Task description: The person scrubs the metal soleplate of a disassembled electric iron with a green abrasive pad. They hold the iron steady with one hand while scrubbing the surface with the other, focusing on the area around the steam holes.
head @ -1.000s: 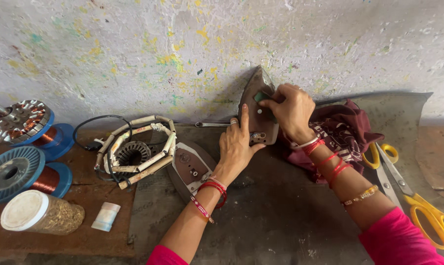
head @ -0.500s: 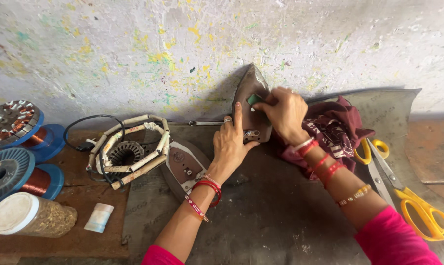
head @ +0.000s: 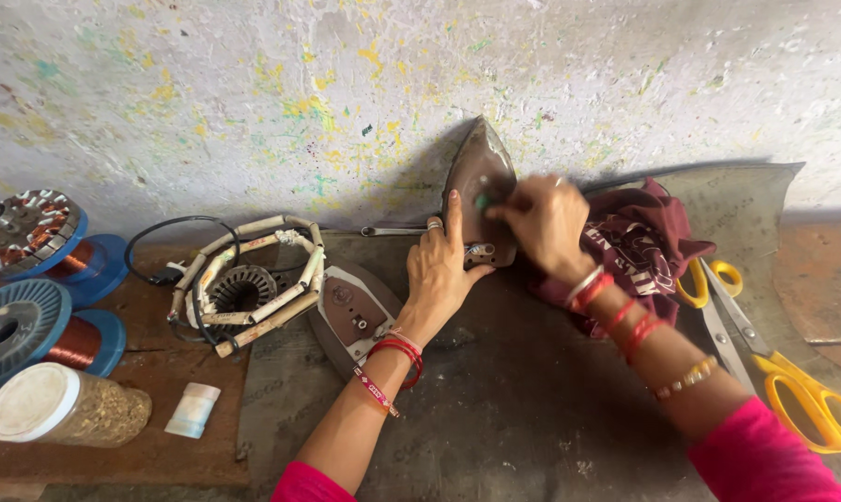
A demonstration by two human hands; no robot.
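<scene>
Your left hand (head: 439, 274) is pressed flat against the iron soleplate (head: 476, 177), fingers stretched upward, thumb hooked out at 3 o'clock under its lower edge; the grip is open-palmed, bracing the plate, not wrapped round it. The soleplate stands on end, pointed tip up at 12 o'clock, leaning on the paint-speckled wall (head: 346, 84). Your right hand (head: 543, 223) sits just at 3 o'clock of the plate, fingers pinched tight on a small green-tipped tool (head: 483, 199) touching the plate face; what kind of tool, can't tell.

An iron body part (head: 351, 311) lies flat on the grey mat (head: 532, 409), at 8 o'clock from your left hand, just beside the wrist. A motor stator with sleeved windings (head: 244, 284) sits at 9 o'clock of that, a black cable (head: 151, 244) looping off it. Copper wire spools (head: 21, 330) on blue reels are further out at 9 o'clock, a white-lidded jar (head: 63, 404) below them, a small white packet (head: 193, 409) near it.

A maroon cloth (head: 643, 251) is bunched under your right wrist. Yellow-handled scissors (head: 774, 372) lie at 4 o'clock from the right hand. A thin spanner (head: 393, 230) rests along the wall foot, just left of the plate. All of it sits on the brown surface (head: 114, 465).
</scene>
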